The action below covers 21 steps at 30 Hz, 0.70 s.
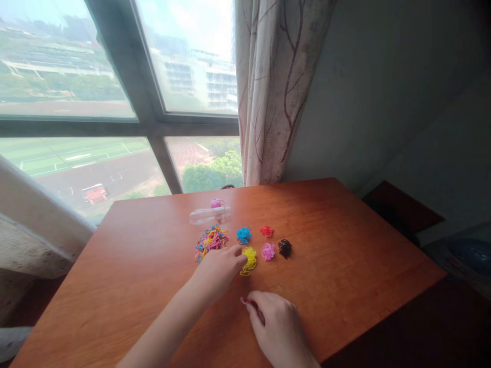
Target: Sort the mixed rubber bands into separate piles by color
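My left hand (220,265) reaches over the table, its fingertips drawn together at the left edge of a pile of yellow rubber bands (250,258). Whatever lies between those fingers is hidden. Lower down, my right hand (276,319) pinches a small pink rubber band (244,301) between thumb and forefinger. Just beyond my left hand spreads a larger heap of mixed-colour rubber bands (210,240). Single-colour piles sit nearby: blue rubber bands (243,235), red rubber bands (266,231), pink rubber bands (268,251) and black rubber bands (285,248).
Behind the heap lies a clear plastic object (209,215), perhaps a bag or container, with a pinkish-purple item (217,203) beyond it. The brown wooden table (345,266) stands against a window (153,117) and a patterned curtain (264,92).
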Motion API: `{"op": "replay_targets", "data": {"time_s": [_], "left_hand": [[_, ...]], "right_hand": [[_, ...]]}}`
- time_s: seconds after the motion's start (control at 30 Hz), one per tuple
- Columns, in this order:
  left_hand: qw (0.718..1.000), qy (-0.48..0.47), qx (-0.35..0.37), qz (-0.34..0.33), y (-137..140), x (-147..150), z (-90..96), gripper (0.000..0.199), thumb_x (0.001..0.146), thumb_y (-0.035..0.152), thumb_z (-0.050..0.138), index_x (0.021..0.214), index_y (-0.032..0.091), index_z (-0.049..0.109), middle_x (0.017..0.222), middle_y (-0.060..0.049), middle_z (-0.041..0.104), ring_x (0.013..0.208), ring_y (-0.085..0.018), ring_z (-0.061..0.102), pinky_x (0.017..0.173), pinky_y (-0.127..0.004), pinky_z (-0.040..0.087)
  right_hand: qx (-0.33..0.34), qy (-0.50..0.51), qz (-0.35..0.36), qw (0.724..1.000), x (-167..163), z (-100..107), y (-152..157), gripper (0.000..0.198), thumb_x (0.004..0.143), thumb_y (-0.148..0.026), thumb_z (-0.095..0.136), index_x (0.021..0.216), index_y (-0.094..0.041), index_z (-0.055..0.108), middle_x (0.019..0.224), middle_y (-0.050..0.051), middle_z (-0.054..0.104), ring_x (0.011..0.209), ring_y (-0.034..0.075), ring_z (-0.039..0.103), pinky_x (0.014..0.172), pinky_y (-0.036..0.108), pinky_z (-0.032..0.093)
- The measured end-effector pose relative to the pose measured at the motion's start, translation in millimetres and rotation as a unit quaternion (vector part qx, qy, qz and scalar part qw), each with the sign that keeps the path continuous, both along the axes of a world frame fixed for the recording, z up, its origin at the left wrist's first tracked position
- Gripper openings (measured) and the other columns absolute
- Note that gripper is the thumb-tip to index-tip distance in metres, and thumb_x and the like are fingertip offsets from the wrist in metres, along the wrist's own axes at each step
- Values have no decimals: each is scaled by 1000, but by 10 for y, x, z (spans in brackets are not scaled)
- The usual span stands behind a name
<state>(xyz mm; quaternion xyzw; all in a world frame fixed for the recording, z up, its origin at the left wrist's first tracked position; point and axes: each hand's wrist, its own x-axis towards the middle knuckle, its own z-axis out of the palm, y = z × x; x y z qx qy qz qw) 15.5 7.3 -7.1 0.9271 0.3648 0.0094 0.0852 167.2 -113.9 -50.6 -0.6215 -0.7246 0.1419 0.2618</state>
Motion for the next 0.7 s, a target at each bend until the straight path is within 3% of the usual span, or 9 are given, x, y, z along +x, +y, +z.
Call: {"op": "replay_targets", "data": {"time_s": [0.37,0.7], "left_hand": [[1000,12,5,1,-8,-61,38,22,95,19,44,83,20,63,90,-4,66,75,-18,66,60,-26,45],[996,-40,-22,83,-163,-472,-31,26,98,25,38,94,23,64,99,-4,68,84,-20,69,66,-27,46]], "right_hand": [[14,4,-23,1000,191,-41,36,21,95,-21,49,80,-24,62,69,-3,66,60,13,60,58,24,31],[81,-2,-118,990,502,-57,368,26,97,-32,47,92,-21,71,64,0,64,57,14,58,60,24,35]]}}
